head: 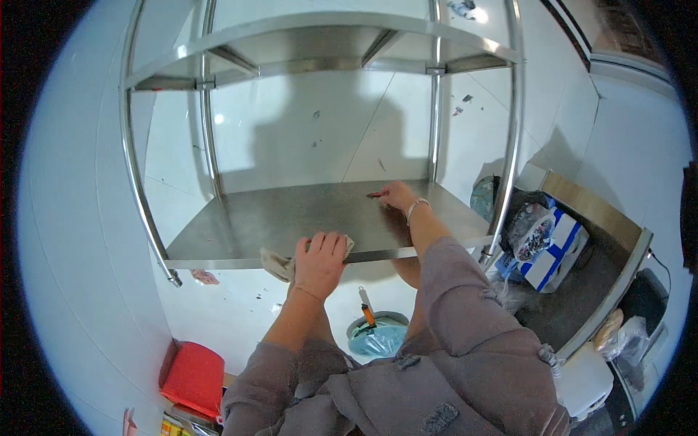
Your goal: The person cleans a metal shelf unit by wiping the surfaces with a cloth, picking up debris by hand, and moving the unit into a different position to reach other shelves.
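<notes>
A stainless steel shelving rack stands before me, its bare lower shelf (305,212) just ahead of my hands. My left hand (322,256) rests on the shelf's front edge, fingers closed over a beige cloth (278,265) that sticks out on both sides of it. Farther in, toward the back right of the same shelf, my right hand (399,196) is low over the metal. A small dark red thing (375,194) shows at its fingertips, apparently pinched; its kind is too small to tell. A light band circles the right wrist.
The upper shelf (327,22) overhangs the lower one. Rack posts (512,136) rise at the corners. Between my legs stands a bin with a blue bag (379,340) and an orange-handled tool (367,315). Right lies a tray-like unit (589,283) with bags; lower left, a red container (193,379).
</notes>
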Demonstrator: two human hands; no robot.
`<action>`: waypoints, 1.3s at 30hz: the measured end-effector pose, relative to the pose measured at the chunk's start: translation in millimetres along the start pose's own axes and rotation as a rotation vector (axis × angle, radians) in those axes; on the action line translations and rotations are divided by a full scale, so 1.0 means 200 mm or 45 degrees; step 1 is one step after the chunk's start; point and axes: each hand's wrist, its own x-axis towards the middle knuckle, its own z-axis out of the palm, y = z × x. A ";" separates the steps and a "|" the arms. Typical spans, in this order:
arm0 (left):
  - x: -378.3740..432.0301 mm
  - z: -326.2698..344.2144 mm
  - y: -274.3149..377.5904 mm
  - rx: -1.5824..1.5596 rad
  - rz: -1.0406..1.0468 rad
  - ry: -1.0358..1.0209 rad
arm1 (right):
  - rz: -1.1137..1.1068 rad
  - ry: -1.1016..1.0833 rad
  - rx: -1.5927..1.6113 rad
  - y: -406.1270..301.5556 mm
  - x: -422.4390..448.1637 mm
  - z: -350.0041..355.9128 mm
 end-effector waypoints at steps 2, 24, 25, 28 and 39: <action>-0.01 0.06 -0.03 0.004 0.010 0.025 | -0.163 -0.244 -0.447 -0.04 0.09 0.02; -0.04 0.17 -0.02 0.150 0.048 0.414 | -0.335 -0.049 -0.698 0.17 0.33 0.23; -0.05 0.18 -0.03 0.139 0.037 0.388 | -0.238 -0.080 -0.589 0.14 0.32 0.21; -0.04 0.17 -0.03 0.172 0.041 0.443 | 0.060 -0.174 -0.266 0.04 0.28 0.13; 0.00 0.18 0.00 0.146 0.106 0.525 | -0.392 0.119 -0.531 0.46 0.38 0.31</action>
